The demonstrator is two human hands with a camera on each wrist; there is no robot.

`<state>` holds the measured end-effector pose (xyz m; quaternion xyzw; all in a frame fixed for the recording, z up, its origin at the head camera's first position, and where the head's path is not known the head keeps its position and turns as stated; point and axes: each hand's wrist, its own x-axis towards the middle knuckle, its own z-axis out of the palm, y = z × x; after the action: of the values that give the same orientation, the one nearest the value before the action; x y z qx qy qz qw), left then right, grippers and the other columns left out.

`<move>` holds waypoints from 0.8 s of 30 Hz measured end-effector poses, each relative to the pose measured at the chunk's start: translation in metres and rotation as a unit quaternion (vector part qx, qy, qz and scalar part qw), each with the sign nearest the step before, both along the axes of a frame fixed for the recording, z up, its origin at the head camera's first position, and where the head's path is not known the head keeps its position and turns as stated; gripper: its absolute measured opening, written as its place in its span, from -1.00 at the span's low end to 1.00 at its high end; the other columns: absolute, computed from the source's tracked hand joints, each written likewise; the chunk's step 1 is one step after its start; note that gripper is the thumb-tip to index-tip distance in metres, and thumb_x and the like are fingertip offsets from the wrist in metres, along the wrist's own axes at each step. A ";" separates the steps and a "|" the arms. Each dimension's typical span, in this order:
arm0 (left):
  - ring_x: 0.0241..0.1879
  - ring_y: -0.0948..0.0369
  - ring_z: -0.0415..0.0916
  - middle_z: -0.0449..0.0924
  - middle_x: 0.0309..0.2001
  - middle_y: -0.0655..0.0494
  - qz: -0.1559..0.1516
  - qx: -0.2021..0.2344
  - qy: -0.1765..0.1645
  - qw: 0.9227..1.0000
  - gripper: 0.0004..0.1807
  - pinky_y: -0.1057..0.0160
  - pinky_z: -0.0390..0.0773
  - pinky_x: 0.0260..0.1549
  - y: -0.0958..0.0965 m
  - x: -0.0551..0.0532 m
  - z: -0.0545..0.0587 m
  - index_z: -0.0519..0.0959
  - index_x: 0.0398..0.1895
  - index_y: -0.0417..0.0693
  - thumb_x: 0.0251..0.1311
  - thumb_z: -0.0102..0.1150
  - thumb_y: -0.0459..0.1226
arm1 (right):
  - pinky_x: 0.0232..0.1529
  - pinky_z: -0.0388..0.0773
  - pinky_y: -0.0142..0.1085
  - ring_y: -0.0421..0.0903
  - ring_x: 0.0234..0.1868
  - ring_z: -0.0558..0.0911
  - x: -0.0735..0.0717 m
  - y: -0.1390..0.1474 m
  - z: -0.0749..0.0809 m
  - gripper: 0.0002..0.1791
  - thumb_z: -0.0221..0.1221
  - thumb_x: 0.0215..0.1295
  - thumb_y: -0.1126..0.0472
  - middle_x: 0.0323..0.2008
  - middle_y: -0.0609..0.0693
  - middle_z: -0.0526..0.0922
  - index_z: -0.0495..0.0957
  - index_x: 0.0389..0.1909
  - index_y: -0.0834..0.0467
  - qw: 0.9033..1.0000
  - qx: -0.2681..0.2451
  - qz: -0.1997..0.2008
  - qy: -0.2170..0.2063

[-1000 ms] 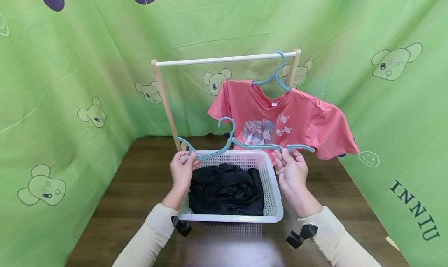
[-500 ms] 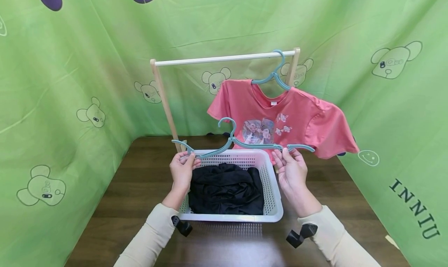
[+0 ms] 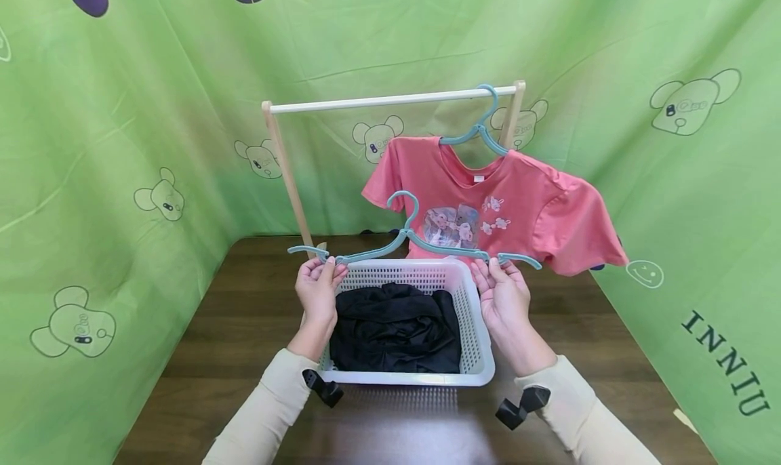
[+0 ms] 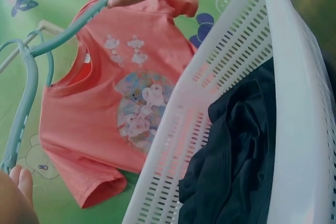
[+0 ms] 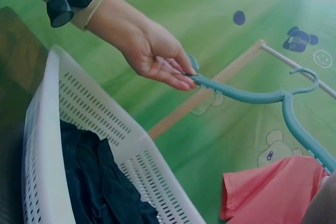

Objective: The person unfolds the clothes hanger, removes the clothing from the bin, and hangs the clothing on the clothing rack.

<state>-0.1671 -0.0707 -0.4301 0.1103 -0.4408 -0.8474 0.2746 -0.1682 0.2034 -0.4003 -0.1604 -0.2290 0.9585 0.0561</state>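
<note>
A light blue clothes hanger (image 3: 407, 233) spans both hands above the back rim of a white perforated basket (image 3: 478, 333). My left hand (image 3: 318, 290) pinches its left arm near the joint of the outer end piece. The right hand (image 3: 505, 295) pinches the matching spot on the other arm. The hook points up, and both end pieces stick out past the fingers. In the basket lies a bundled black garment (image 3: 395, 329). Behind it a pink T-shirt (image 3: 512, 200) with a printed picture hangs on a second blue hanger (image 3: 479, 129).
A small rack with a white rail (image 3: 390, 102) and wooden posts stands at the back; the shirt's hanger hooks near its right end. Everything stands on a dark wooden table (image 3: 244, 329). A green printed curtain (image 3: 152, 99) encloses the back and sides.
The held hanger has risen slightly and now sits more level. Its left end piece has swung outward and down, from slanting up to nearly flat. The basket and shirt have stayed put.
</note>
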 end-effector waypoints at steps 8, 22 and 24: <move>-0.53 0.21 0.65 0.43 -0.43 -0.04 0.037 0.016 0.023 0.999 -0.80 0.28 0.66 -0.41 0.008 -0.002 0.002 0.33 -0.19 -0.31 0.23 0.14 -0.56 | -0.07 0.57 -0.22 -0.06 -0.26 0.72 -0.001 -0.001 0.002 -0.88 0.13 0.31 0.38 -0.32 0.09 0.63 0.41 -0.17 0.25 1.000 -0.010 0.019 -0.005; -0.48 0.20 0.63 0.44 -0.38 -0.12 0.049 0.064 0.038 0.996 -0.81 0.25 0.66 -0.34 0.014 -0.005 0.004 0.29 -0.19 -0.31 0.26 0.07 -0.58 | -0.02 0.54 -0.25 -0.06 -0.24 0.70 0.001 -0.001 -0.001 -0.90 0.09 0.33 0.38 -0.29 0.11 0.65 0.39 -0.18 0.24 0.996 -0.071 0.052 -0.027; -0.48 0.20 0.62 0.43 -0.36 -0.13 0.054 0.068 0.035 0.996 -0.80 0.25 0.66 -0.33 0.015 -0.006 0.004 0.27 -0.17 -0.32 0.27 0.05 -0.58 | -0.02 0.54 -0.26 -0.06 -0.24 0.70 0.002 -0.001 -0.001 -0.91 0.08 0.33 0.38 -0.30 0.11 0.65 0.39 -0.19 0.24 0.995 -0.073 0.056 -0.028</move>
<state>-0.1727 -0.0559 -0.4259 0.1230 -0.3660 -0.8625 0.3270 -0.1667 0.2021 -0.4015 -0.1777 -0.1680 0.9695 -0.0159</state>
